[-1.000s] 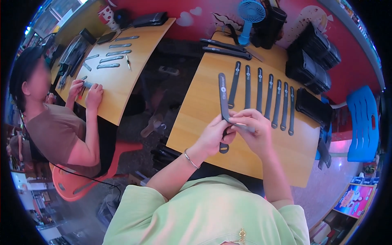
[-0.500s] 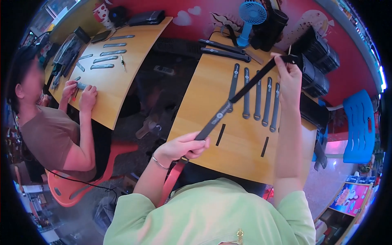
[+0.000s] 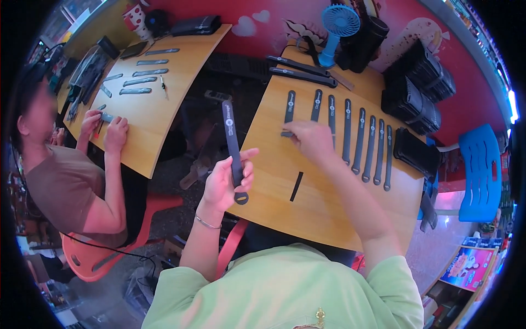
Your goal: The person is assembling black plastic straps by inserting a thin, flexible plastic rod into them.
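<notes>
My left hand (image 3: 223, 183) is closed around a dark grey strap (image 3: 230, 131) with pale lettering and a slotted lower end. The strap stands nearly upright beside the table's left edge. My right hand (image 3: 312, 140) reaches over the table, its fingertips closed on the lower end of another grey strap (image 3: 290, 105), at the left end of a row. More straps (image 3: 359, 142) lie side by side to the right, several with slotted ends towards me. A short black strip (image 3: 296, 186) lies on the wood near me.
Two longer black straps (image 3: 304, 75), a blue fan (image 3: 339, 24) and a black pouch (image 3: 417, 151) sit on the table (image 3: 268, 186). Stacked black bundles (image 3: 413, 101) stand at the right. On the left, a person (image 3: 82, 181) handles a grey piece at another table (image 3: 142, 118).
The strap stretched between my hands now stands upright in my left hand alone. My right hand has come down and left, where a strap now lies at the row's left end.
</notes>
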Tool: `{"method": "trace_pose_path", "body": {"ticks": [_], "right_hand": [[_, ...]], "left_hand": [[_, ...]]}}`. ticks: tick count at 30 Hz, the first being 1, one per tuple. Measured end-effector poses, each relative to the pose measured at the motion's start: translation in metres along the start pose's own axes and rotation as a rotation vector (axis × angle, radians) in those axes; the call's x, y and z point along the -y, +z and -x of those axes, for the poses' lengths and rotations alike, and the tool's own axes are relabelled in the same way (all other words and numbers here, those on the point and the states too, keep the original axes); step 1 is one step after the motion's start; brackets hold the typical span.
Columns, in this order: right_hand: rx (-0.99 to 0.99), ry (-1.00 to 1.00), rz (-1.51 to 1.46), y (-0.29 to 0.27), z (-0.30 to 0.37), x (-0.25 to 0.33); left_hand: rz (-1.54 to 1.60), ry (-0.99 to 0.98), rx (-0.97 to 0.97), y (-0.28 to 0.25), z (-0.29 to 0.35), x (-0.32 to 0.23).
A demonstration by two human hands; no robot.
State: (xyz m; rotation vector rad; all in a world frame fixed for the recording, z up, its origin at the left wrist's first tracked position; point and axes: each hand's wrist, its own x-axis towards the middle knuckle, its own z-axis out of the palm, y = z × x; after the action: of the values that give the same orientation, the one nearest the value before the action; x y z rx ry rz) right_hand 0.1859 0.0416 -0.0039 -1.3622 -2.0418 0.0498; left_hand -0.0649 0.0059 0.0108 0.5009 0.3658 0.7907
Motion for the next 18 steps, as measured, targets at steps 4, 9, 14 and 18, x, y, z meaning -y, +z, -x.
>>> {"method": "trace_pose_path", "body": {"ticks": [4, 9, 14, 18], "right_hand": [[0.298, 0.161, 0.073, 0.001, -0.001, 0.011], [0.304, 0.155, 0.058, 0.001, -0.003, 0.000], [0.084, 0.287, -0.198, -0.014, 0.003, 0.025], [0.152, 0.524, -0.678, -0.036, 0.034, 0.066]], "left_hand": [[-0.006, 0.067, -0.044, -0.002, 0.000, 0.006], [-0.020, 0.118, -0.078, 0.009, -0.006, 0.012], [0.026, 0.234, -0.071, 0.026, -0.014, 0.016], [0.031, 0.354, -0.001, 0.045, -0.030, 0.025]]}}
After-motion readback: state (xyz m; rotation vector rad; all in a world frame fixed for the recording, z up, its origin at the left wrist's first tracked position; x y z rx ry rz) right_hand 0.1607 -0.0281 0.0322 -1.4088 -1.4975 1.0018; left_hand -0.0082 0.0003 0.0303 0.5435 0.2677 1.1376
